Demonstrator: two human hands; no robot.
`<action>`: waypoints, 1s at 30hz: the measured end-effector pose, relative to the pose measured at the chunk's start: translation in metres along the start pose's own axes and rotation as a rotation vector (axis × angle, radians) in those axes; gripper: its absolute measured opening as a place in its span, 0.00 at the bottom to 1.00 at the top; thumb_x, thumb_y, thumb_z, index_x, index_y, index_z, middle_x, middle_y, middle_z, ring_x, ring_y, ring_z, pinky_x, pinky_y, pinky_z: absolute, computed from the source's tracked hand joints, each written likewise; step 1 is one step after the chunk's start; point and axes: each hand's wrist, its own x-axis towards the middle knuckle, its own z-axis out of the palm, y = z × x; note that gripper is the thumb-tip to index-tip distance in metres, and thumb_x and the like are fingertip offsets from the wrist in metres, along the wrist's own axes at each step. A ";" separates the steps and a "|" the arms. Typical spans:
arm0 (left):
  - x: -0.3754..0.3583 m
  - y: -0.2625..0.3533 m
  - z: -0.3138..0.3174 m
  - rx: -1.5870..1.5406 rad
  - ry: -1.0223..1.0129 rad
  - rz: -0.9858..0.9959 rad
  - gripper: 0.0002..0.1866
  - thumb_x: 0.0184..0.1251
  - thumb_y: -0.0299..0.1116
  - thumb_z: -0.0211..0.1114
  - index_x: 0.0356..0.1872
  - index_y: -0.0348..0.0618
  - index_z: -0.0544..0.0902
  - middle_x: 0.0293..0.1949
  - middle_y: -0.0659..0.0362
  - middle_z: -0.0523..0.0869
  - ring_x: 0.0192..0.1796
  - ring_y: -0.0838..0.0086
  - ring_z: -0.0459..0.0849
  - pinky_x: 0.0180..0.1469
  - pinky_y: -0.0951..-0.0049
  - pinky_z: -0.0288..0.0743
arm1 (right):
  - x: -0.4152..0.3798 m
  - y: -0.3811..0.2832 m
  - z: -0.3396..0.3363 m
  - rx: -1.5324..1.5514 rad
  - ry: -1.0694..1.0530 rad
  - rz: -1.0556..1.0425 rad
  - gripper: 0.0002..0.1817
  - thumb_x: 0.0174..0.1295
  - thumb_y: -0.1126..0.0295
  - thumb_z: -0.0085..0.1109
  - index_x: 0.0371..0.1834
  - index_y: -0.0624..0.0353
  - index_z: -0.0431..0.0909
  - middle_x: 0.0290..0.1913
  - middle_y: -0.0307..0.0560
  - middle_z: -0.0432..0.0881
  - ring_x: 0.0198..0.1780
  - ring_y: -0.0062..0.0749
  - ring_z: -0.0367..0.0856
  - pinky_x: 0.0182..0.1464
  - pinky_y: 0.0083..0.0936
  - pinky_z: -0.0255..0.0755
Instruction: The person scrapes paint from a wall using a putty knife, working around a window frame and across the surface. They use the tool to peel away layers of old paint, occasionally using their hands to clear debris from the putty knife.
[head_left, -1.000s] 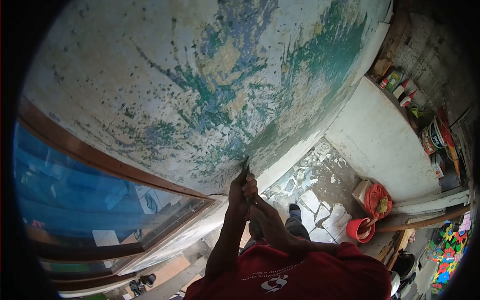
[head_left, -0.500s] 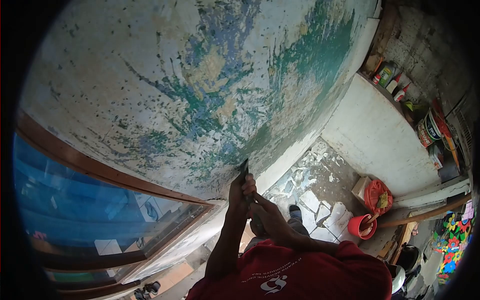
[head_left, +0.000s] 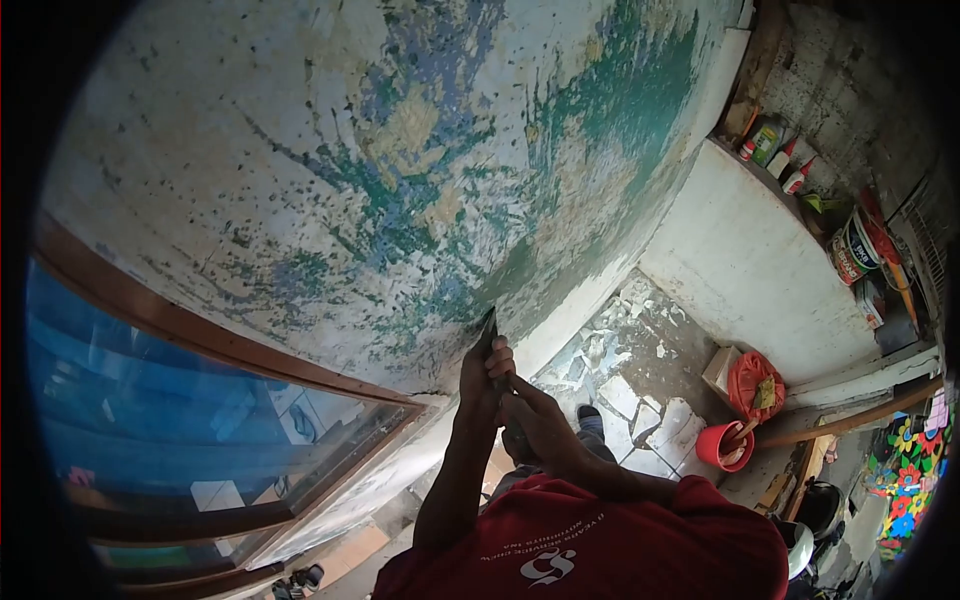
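A dark scraper [head_left: 489, 324] has its blade tip at the lower part of a wall [head_left: 300, 120] with patchy white, green and bluish paint. My left hand [head_left: 485, 372] is closed around the scraper near the blade. Lower down and to the right, my right hand [head_left: 533, 415] is closed around the back end of the same tool, close against my left hand. Most of the handle is hidden by my fingers.
To the left is a brown-framed window [head_left: 200, 330]. Broken white tiles and flakes [head_left: 620, 398] lie on the floor by my foot. A red bucket [head_left: 722, 447] and a red plastic bag [head_left: 752, 385] stand right. Bottles [head_left: 768, 140] and a paint tub [head_left: 853, 250] sit on a ledge.
My view has shifted slightly. Both hands keep their grip on the scraper, and the blade tip stays at nearly the same spot on the wall.
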 end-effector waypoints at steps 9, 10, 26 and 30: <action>0.021 -0.007 0.016 -0.038 0.080 -0.003 0.07 0.72 0.30 0.45 0.39 0.38 0.68 0.25 0.60 0.70 0.17 0.84 0.64 0.15 0.85 0.60 | 0.004 -0.020 -0.011 0.055 0.029 -0.017 0.12 0.67 0.70 0.42 0.50 0.62 0.68 0.26 0.40 0.74 0.17 0.15 0.66 0.16 0.15 0.58; 0.013 -0.009 0.016 0.005 0.053 0.054 0.06 0.72 0.30 0.45 0.38 0.37 0.68 0.25 0.60 0.70 0.17 0.84 0.64 0.15 0.85 0.60 | 0.000 -0.019 -0.008 -0.035 0.049 -0.032 0.11 0.67 0.69 0.42 0.47 0.63 0.68 0.27 0.40 0.74 0.22 0.14 0.69 0.21 0.14 0.62; 0.025 -0.007 0.015 0.044 0.076 -0.043 0.07 0.73 0.32 0.47 0.37 0.39 0.68 0.24 0.61 0.71 0.17 0.84 0.63 0.15 0.84 0.58 | 0.000 -0.038 -0.013 0.113 -0.047 0.001 0.08 0.66 0.70 0.41 0.41 0.62 0.68 0.23 0.39 0.70 0.14 0.15 0.63 0.15 0.16 0.58; 0.016 -0.010 0.026 0.023 0.077 0.042 0.08 0.72 0.32 0.46 0.37 0.38 0.69 0.24 0.61 0.70 0.17 0.83 0.64 0.16 0.84 0.59 | 0.000 -0.030 -0.004 0.013 0.039 -0.042 0.08 0.67 0.69 0.42 0.42 0.61 0.69 0.23 0.39 0.70 0.12 0.17 0.61 0.13 0.16 0.54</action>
